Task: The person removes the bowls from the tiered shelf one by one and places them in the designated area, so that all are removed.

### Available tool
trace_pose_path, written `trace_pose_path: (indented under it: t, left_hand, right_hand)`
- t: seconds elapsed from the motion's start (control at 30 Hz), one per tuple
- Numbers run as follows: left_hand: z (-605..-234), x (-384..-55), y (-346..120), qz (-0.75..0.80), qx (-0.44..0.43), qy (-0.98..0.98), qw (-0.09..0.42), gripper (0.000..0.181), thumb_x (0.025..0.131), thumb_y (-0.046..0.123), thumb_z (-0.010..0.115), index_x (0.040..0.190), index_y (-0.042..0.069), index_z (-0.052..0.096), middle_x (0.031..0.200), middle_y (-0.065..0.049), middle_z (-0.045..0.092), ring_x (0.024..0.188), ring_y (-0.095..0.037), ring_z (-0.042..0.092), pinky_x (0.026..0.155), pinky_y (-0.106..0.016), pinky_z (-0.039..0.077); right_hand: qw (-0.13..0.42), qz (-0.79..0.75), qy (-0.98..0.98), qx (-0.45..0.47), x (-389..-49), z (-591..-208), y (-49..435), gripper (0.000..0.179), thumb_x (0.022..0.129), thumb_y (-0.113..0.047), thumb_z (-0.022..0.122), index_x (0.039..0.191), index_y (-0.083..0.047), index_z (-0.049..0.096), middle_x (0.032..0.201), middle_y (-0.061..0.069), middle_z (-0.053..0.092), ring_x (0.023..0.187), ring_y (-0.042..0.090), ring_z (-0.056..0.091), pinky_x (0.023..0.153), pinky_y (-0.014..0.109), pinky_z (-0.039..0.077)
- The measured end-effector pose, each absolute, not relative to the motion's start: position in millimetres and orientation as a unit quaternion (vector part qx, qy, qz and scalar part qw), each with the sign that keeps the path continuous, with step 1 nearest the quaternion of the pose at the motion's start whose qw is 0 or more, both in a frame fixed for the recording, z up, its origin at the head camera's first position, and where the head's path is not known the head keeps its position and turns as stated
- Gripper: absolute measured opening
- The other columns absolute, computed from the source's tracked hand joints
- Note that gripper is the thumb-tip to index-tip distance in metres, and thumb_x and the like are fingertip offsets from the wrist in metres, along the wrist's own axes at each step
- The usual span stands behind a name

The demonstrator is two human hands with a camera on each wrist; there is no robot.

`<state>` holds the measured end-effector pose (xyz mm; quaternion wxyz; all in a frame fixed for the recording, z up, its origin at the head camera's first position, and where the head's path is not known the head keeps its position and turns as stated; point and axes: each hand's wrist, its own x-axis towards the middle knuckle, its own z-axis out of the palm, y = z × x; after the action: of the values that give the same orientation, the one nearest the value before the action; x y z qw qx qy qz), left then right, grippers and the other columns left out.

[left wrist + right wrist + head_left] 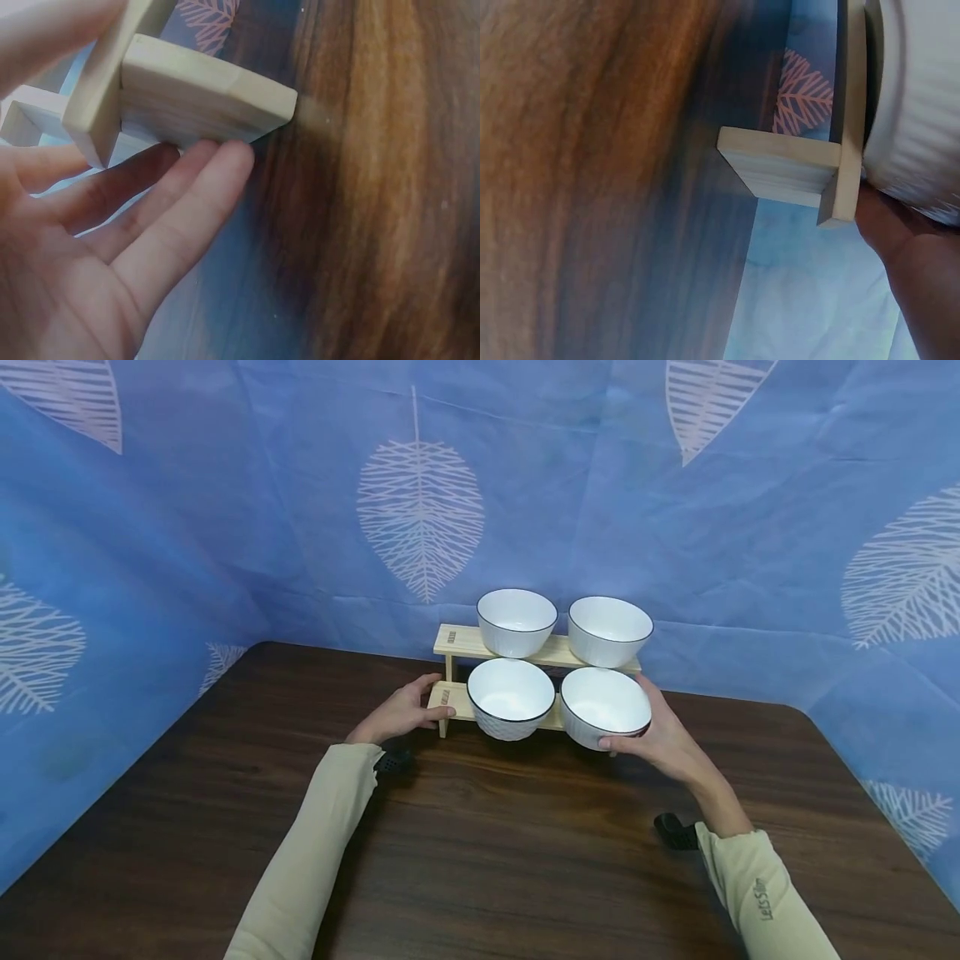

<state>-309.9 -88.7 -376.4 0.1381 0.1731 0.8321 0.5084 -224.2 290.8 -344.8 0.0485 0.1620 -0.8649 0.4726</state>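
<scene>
A two-tier wooden rack [468,643] carries white dark-rimmed bowls, two on each tier. My left hand [401,712] holds the left end of the lower tier, thumb at its front edge and index finger toward the back. Other fingertips [236,157] lie against the rack's leg [202,94] in the left wrist view. At the lower right, my right hand [663,739] grips a ribbed white bowl [606,702], thumb on its front and fingers round its right side. That bowl [922,97] sits close over the shelf board in the right wrist view; most right fingers are hidden.
Beside the gripped bowl stands a textured bowl [512,693]. Behind them, on the upper tier, are a left bowl [517,618] and a right bowl [610,627]. A blue leaf-patterned cloth [300,527] hangs behind the dark wooden table [495,860].
</scene>
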Motion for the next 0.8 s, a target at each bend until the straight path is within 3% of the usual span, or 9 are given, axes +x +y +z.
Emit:
trace_pose_path:
  t: [0.17, 0.33, 0.8]
  left_hand:
    - [-378.2, -309.1, -87.5, 0.529, 0.164, 0.821, 0.138, 0.079, 0.099, 0.012, 0.069, 0.158, -0.003, 0.02, 0.14, -0.029, 0.048, 0.113, -0.038, 0.064, 0.088, -0.042, 0.058]
    - [-380.3, -309.6, -86.5, 0.539, 0.152, 0.817, 0.138, 0.078, 0.098, 0.01, 0.07, 0.158, -0.002, 0.022, 0.147, -0.029, 0.042, 0.112, -0.037, 0.065, 0.087, -0.041, 0.058]
    - [-378.6, -308.3, -85.2, 0.55, 0.124, 0.814, 0.141, 0.079, 0.097, 0.009, 0.071, 0.159, 0.001, 0.023, 0.148, -0.027, 0.043, 0.113, -0.036, 0.064, 0.089, -0.042, 0.058]
  right_hand:
    - [0.063, 0.454, -0.879, 0.128, -219.6, -345.5, 289.0, 0.099, 0.083, -0.015, 0.084, 0.159, -0.004, 0.022, 0.148, 0.024, 0.039, 0.13, 0.042, 0.044, 0.09, 0.045, 0.05]
    - [0.069, 0.438, -0.891, 0.097, -213.4, -342.2, 288.0, 0.105, 0.083, -0.021, 0.084, 0.16, -0.001, 0.017, 0.152, 0.03, 0.033, 0.133, 0.048, 0.04, 0.096, 0.062, 0.043]
    - [0.059, 0.408, -0.907, 0.09, -198.2, -339.0, 294.1, 0.106, 0.084, -0.026, 0.083, 0.161, -0.002, 0.014, 0.154, 0.032, 0.031, 0.132, 0.051, 0.04, 0.094, 0.066, 0.042]
